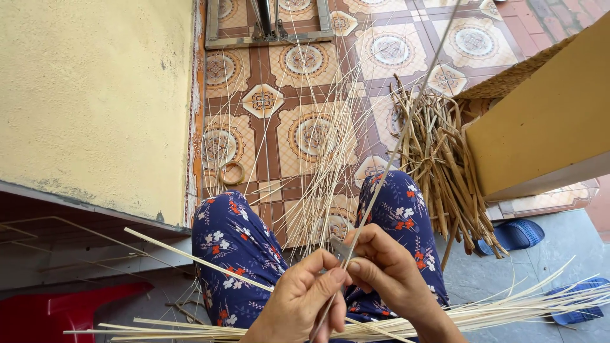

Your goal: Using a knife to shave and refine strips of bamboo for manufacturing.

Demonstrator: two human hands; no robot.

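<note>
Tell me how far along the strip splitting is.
Done: thin strips fan across the tiled floor, and more lie bundled over the lap. In hand: left hand and right hand pinch one long strip against a small blade. Left: a pile of thick raw stalks.

Patterned tile floor (318, 57). Yellow wall (95, 95) along its left edge. Blue sandals (516, 234) at right edge, beside bundle of thick dry stalks (445, 165). Tape roll (230, 173) near wall. Red plastic stool (57, 311) bottom left corner.
</note>
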